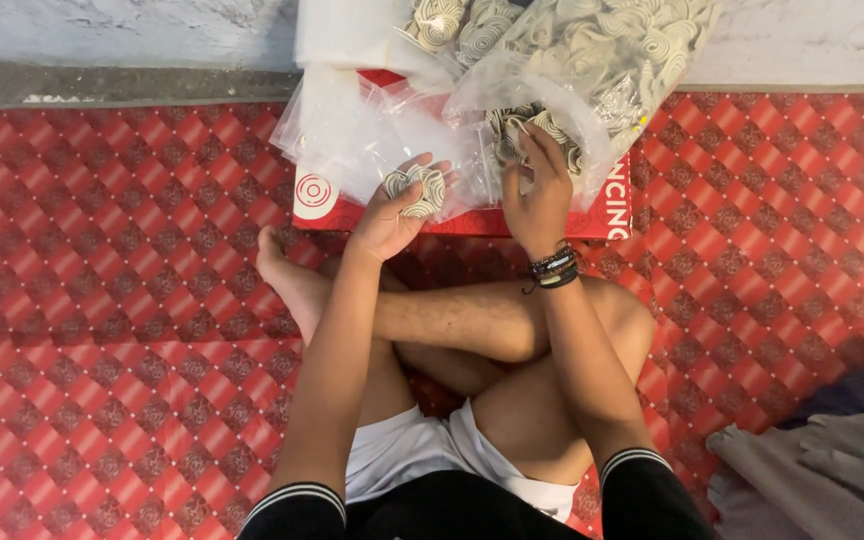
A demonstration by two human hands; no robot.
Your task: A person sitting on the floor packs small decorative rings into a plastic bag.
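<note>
left hand (392,215): mid-frame, fingers curled round a coil bundle (415,190)
right hand (537,190): just right of it, fingers in the big bag (592,60), grip unclear

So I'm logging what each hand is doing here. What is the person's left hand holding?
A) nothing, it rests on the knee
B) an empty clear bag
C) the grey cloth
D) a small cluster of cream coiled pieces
D: the left hand cups a small cluster of cream coiled pieces in its palm, while the right hand reaches into the clear bag of similar coils.
</note>
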